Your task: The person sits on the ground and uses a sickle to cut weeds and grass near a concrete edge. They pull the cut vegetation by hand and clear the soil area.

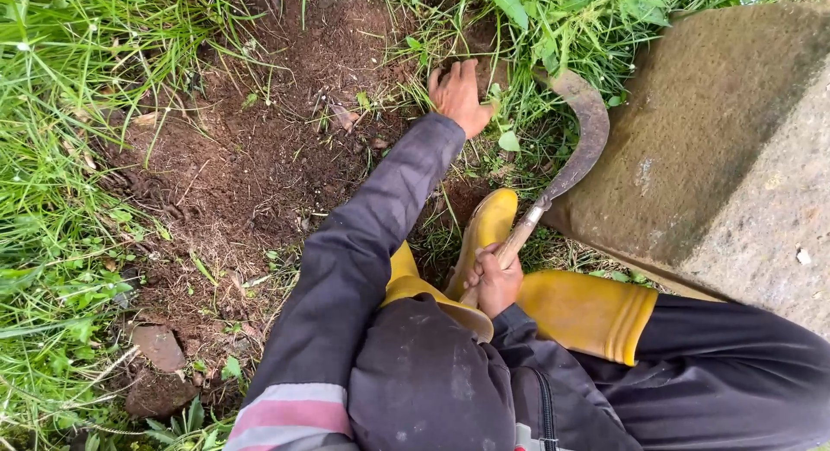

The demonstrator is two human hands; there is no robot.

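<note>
Our sickle (566, 148) lies up and right of its grip: the wooden handle rises from our right hand (494, 282), which is wrapped tight round it, and the rusty blade curves over toward the grass (527, 79) beside the stone block (718, 157). Our left hand (458, 96) is nearer that grass, fingers spread on soil (259, 157). Yellow boots (484, 230) sit below.

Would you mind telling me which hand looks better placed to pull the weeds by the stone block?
Left, probably: the left hand already rests in the grass, while the right hand grips the sickle.
</note>
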